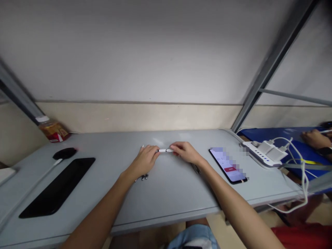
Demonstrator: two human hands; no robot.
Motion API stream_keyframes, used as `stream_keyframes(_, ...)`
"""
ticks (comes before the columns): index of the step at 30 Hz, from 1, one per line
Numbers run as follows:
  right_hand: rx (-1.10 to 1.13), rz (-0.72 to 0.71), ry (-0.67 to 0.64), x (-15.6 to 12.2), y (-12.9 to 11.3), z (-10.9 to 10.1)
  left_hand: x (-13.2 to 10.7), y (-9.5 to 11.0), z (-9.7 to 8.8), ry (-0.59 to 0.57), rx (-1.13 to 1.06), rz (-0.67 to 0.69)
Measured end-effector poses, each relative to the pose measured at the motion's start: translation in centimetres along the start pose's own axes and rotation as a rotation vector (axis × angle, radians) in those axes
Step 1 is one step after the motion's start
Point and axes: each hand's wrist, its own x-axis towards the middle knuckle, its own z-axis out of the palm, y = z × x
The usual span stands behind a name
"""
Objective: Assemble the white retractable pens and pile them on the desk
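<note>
A thin white pen [165,150] is held level between both hands above the grey table [166,193]. My left hand [144,160] pinches its left end with closed fingers. My right hand [186,152] grips its right end, fingers curled. Several small metal pen tips [143,177] lie on the table under my left wrist. Another dark pen part [196,169] shows beside my right wrist.
A lit phone [227,165] lies right of my hands. A black pad [58,186] and a dark mouse [64,153] sit at the left, a red carton [55,131] behind them. A white power strip [261,154] with cables stands at the right, beside another person's hand [315,138].
</note>
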Motion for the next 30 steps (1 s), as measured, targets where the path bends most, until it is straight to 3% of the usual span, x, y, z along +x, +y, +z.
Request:
stream_keyframes(2, -0.039, -0.019, -0.008, 0.0, 0.1, 0.1, 0.0, 0.0, 0.0, -0.013, 0.003, -0.001)
stream_keyframes(7, -0.075, -0.077, 0.113, 0.0, -0.1, 0.1, -0.1, 0.1, 0.1, -0.043, 0.012, 0.006)
stream_keyframes(13, -0.137, -0.012, -0.019, -0.1, -0.6, 0.1, 0.0, 0.0, 0.2, -0.039, 0.019, 0.008)
stream_keyframes(20, -0.278, -0.17, 0.135, 0.0, 0.0, 0.0, 0.0, 0.0, 0.2, -0.026, -0.017, -0.004)
stream_keyframes(30, -0.469, -0.128, 0.155, 0.1, 1.9, -1.1, 0.2, -0.4, -0.4, 0.014, 0.002, -0.098)
